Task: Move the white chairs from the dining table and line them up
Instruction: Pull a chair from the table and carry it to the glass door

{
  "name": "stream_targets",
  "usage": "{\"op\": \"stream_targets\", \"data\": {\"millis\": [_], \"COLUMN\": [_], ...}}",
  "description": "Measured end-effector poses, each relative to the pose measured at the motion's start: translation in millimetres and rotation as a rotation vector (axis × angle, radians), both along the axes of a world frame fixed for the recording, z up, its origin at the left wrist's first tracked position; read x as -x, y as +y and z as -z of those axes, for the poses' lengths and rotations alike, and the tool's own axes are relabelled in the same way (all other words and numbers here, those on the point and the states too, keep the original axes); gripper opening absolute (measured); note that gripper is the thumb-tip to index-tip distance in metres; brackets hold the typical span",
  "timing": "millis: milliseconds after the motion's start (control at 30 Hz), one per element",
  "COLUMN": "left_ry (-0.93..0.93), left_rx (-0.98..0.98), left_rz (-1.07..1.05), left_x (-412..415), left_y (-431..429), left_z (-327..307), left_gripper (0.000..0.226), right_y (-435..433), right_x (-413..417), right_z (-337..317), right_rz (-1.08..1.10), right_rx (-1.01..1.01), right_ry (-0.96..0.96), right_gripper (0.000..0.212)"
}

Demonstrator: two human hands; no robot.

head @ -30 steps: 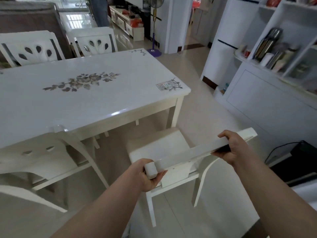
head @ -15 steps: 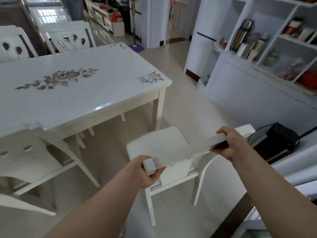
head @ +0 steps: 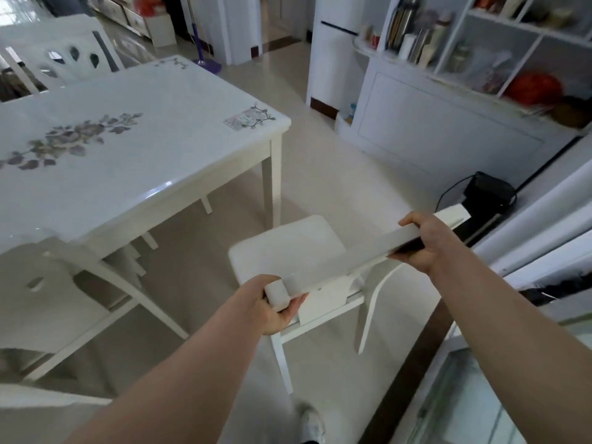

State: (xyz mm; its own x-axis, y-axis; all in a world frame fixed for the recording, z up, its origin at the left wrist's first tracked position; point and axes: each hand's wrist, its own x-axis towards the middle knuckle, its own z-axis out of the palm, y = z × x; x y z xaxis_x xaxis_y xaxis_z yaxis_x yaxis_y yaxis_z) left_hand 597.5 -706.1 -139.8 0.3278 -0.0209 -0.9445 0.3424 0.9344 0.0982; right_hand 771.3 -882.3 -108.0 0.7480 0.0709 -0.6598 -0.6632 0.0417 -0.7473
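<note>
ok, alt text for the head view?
A person grips the top rail of a white chair, left hand at its near end, right hand near the far end, just off the corner of the dining table.

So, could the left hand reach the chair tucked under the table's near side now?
Probably not yet. The left hand grips the top rail of the held chair, as does the right hand. The tucked chair sits unobstructed to its left.

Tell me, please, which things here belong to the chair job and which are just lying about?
Job: held chair, left hand, right hand, dining table, near chair, far chair.
Lying about: shelf unit, black box.
</note>
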Motion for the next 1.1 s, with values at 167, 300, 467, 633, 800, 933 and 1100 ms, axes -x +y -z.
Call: {"op": "stream_targets", "data": {"millis": [167, 300, 467, 633, 800, 933, 1100], "left_ry": [0.009, 0.024, 0.071, 0.119, 0.068, 0.073, 0.072], "left_rx": [-0.007, -0.017, -0.040, -0.039, -0.011, 0.009, 0.022], "left_rz": [0.060, 0.084, 0.103, 0.177, 0.184, 0.227, 0.263], "left_x": [10.8, 18.6, 31.8, 40.4, 42.2, 43.5, 35.2], "left_y": [-4.4, -12.0, -31.7, -48.8, -74.3, -98.1, -118.3], "left_z": [2.6, 6.8, 23.0, 37.2, 26.6, 18.8, 12.4], "left_gripper": [0.026, 0.029, 0.030, 0.027, 0.013, 0.019, 0.018], "right_y": [-5.3, -13.5, -30.6, -40.0, -56.1, -68.7, -84.4], "right_x": [18.9, 28.8, 48.6, 70.8, 79.4, 79.1, 71.1], "right_z": [2.1, 7.5, 16.8, 30.9, 28.7, 27.0, 24.1], "right_rz": [0.062, 0.126, 0.227, 0.268, 0.221, 0.239, 0.252], "right_rx": [-0.018, -0.038, -0.061, -0.044, -0.003, 0.090, 0.161], "right_ry": [0.012, 0.033, 0.025, 0.032, 0.048, 0.059, 0.050], "right_gripper": [0.011, 0.008, 0.029, 0.017, 0.017, 0.038, 0.029]}}
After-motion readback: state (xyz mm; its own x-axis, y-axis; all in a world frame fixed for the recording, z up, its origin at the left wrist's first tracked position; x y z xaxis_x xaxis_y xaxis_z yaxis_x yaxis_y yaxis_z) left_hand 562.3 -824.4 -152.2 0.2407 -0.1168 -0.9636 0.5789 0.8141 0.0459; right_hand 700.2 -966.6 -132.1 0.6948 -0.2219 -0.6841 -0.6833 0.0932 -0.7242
